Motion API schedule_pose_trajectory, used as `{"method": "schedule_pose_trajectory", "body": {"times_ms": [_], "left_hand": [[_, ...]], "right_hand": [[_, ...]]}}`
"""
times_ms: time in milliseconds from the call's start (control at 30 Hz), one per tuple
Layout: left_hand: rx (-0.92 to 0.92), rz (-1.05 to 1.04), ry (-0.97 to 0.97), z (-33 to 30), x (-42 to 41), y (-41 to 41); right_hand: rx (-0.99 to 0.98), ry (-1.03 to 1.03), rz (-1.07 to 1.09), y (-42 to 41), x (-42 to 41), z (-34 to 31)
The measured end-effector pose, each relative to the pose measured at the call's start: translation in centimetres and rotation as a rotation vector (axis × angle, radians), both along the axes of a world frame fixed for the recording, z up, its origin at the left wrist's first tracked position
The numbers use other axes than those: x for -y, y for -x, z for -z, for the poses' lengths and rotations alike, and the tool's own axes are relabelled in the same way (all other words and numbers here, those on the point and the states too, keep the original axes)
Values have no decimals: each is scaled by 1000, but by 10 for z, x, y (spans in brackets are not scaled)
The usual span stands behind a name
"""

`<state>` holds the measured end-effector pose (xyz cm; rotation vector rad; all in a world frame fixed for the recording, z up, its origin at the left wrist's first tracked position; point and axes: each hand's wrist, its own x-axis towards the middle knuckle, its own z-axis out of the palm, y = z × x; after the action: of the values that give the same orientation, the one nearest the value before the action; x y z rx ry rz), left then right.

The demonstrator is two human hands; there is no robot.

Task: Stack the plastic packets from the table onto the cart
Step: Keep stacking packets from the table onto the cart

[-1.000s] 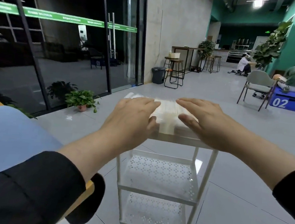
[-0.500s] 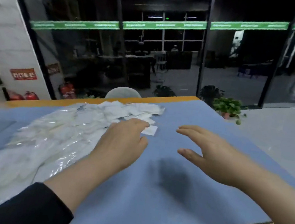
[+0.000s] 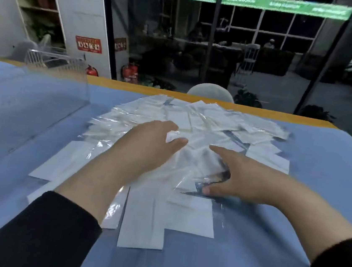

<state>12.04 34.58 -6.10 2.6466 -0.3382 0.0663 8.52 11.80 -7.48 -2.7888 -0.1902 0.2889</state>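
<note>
Under both hands, the plastic packets [image 3: 192, 135] are showing as thin clear film over matt white paper-like inserts, the film glinting and crinkling where light is catching it. Below them the worktop [image 3: 293, 212] is wearing a smooth, matt blue covering, with a plain yellow-orange, wood-like edge running beyond the fingers. Off to the left of the left hand [image 3: 147, 143], a transparent box [image 3: 51, 79] is looking like glossy clear plastic. The sleeves [image 3: 50, 228] at the wrists are appearing as soft, matt black cloth.
</note>
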Motion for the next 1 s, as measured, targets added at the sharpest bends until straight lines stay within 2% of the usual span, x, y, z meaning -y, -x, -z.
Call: {"method": "schedule_pose_trajectory", "body": {"times_ms": [67,200,333,400,533,633,767,1000], "left_hand": [[-51,41,-42,3,-1,1],[-147,138,-260,4,1,8],[-185,165,-311,1,3,13],[-179,163,-320,2,5,14],[-191,170,-279,5,8,13],[-205,179,-285,7,9,10],[-195,179,-271,4,8,8],[-135,153,-220,7,7,5]], "right_hand": [[9,-4,26,-1,0,6],[139,45,24,1,-8,6],[278,57,-39,7,-15,14],[253,-64,-9,8,-14,17],[127,-477,58,6,-13,17],[114,-651,181,-4,-19,17],[162,-649,378,-24,-29,9],[146,-647,512,-58,-55,9]]}}
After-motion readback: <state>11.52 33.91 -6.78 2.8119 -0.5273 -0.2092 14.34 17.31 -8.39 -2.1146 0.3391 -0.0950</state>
